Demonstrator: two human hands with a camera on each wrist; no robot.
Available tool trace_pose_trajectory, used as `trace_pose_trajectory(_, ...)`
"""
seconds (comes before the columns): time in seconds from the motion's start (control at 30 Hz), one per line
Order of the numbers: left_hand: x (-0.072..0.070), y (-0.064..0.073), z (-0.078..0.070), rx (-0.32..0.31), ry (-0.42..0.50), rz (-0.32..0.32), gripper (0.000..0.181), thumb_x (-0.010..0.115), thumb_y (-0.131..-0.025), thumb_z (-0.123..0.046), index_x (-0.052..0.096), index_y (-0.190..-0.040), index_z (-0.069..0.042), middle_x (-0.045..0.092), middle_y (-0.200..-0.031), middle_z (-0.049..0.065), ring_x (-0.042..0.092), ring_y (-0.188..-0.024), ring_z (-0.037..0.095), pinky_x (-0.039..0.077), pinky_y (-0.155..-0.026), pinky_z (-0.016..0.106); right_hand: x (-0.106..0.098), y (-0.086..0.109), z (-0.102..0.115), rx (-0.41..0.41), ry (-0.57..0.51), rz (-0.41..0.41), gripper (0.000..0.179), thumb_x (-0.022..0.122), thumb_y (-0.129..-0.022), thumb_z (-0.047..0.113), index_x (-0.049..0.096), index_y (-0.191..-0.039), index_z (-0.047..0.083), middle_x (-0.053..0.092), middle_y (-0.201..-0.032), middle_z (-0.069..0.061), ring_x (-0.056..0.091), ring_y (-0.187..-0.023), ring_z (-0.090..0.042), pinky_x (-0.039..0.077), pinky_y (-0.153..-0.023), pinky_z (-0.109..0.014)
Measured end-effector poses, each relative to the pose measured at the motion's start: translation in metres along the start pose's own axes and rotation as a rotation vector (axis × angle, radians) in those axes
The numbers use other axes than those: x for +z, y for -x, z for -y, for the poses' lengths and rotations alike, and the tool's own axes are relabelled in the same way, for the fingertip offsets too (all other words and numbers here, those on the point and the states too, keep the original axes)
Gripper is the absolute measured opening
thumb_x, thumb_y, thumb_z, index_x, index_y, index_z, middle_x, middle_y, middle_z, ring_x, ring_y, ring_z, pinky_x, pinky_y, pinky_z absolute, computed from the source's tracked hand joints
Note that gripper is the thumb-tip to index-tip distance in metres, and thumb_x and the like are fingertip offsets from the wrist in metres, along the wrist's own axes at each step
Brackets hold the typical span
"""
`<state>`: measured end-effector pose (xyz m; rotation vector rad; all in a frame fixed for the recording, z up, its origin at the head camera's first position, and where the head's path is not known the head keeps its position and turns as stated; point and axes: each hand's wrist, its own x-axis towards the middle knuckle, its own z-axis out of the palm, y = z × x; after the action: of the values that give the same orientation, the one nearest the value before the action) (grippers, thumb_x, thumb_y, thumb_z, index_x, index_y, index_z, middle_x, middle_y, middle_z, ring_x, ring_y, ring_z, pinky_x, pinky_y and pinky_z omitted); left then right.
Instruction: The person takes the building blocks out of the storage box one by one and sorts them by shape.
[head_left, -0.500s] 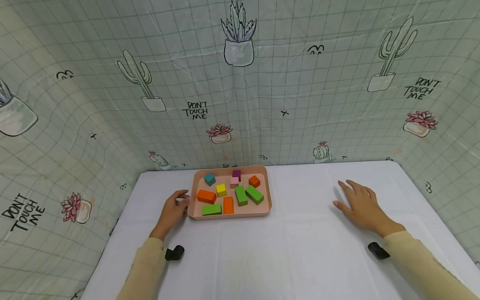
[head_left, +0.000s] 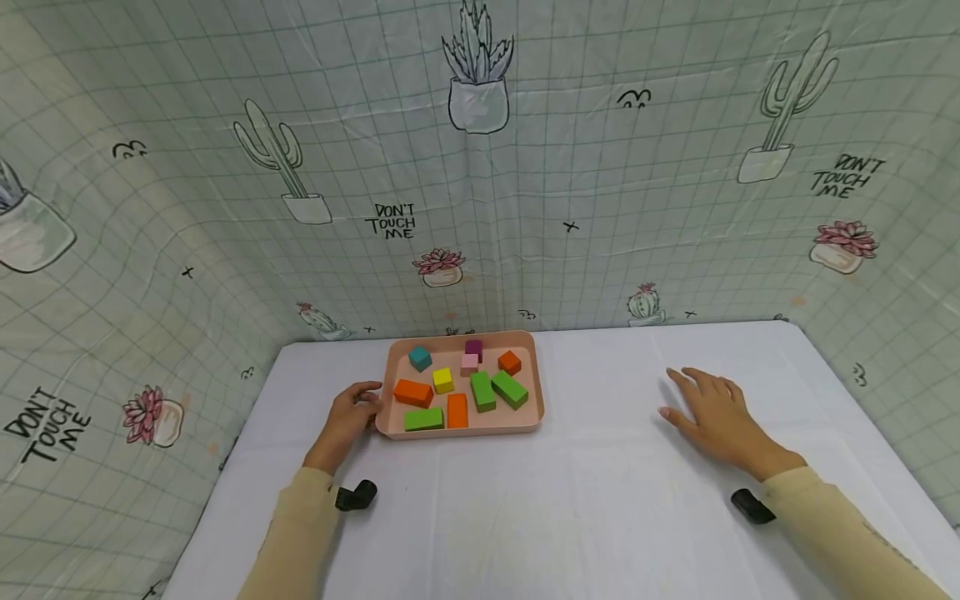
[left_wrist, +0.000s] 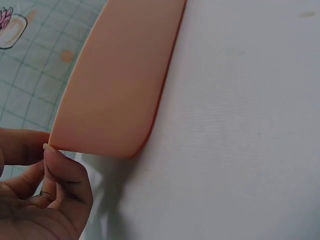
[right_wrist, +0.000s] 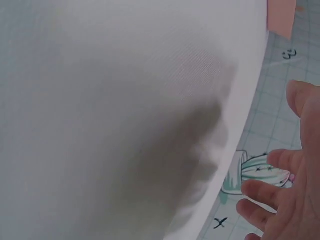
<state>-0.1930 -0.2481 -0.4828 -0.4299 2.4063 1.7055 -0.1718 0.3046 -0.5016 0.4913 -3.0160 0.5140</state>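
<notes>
A pink tray [head_left: 504,422] holds several coloured blocks: a teal cube [head_left: 420,359], a yellow cube [head_left: 443,381], a pink one [head_left: 468,364] against a purple one [head_left: 473,347], plus orange blocks [head_left: 413,392] and green blocks [head_left: 510,389]. At the tray's left side, my left hand [head_left: 345,423] pinches the rim between thumb and finger, seen close up in the left wrist view on the tray wall [left_wrist: 115,85]. My right hand [head_left: 723,423] hovers palm down over the right part of the table, fingers spread, holding nothing.
A white cloth covers the table [head_left: 600,517]. Behind and on both sides rises a gridded curtain [head_left: 525,183] printed with cacti. Each wrist carries a black camera, one at the left sleeve [head_left: 356,496] and another at the right sleeve [head_left: 752,506].
My left hand has shifted slightly right against the tray's rim. My right hand has drifted a little to the left. The tray and blocks stay in place.
</notes>
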Motion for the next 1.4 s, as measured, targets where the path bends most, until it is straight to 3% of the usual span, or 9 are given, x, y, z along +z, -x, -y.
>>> trace_pose_trajectory(0.2, -0.004, -0.001, 0.0, -0.023, 0.049, 0.03, 0.04, 0.056, -0.104, 0.003, 0.051, -0.142, 0.011, 0.059, -0.104, 0.01, 0.055, -0.079, 0.015, 0.052, -0.066, 0.023, -0.002, -0.004, 0.013, -0.042, -0.023, 0.005, 0.066, 0.063, -0.107, 0.036, 0.042, -0.156, -0.004, 0.044, -0.15, -0.035, 0.039, -0.137, -0.057, 0.022, -0.112, -0.073)
trace_pose_trajectory(0.57, -0.007, -0.003, -0.003, -0.104, 0.064, 0.012, 0.038, 0.06, -0.103, 0.001, 0.055, -0.14, 0.009, 0.064, -0.107, 0.011, 0.058, -0.083, 0.015, 0.053, -0.069, 0.022, -0.006, -0.022, 0.05, -0.147, -0.018, -0.012, 0.065, 0.068, -0.104, 0.032, 0.045, -0.155, -0.001, 0.051, -0.147, -0.03, 0.045, -0.139, -0.048, 0.024, -0.115, -0.07)
trace_pose_trajectory(0.83, -0.007, -0.005, -0.005, -0.102, 0.063, -0.002, 0.04, 0.063, -0.102, 0.001, 0.056, -0.14, 0.01, 0.063, -0.106, 0.009, 0.059, -0.086, 0.014, 0.054, -0.07, 0.02, 0.002, -0.048, 0.084, -0.281, -0.022, -0.06, 0.065, 0.077, -0.099, 0.026, 0.05, -0.153, 0.002, 0.052, -0.149, -0.024, 0.047, -0.139, -0.045, 0.032, -0.114, -0.067)
trace_pose_trajectory(1.4, -0.007, -0.007, 0.001, -0.101, 0.072, -0.011, 0.039, 0.063, -0.102, 0.001, 0.058, -0.14, 0.008, 0.064, -0.109, 0.011, 0.06, -0.09, 0.017, 0.055, -0.072, 0.021, 0.026, -0.092, 0.139, -0.483, 0.037, -0.055, 0.071, 0.09, -0.087, 0.021, 0.056, -0.147, 0.004, 0.055, -0.147, -0.021, 0.053, -0.134, -0.042, 0.04, -0.114, -0.062)
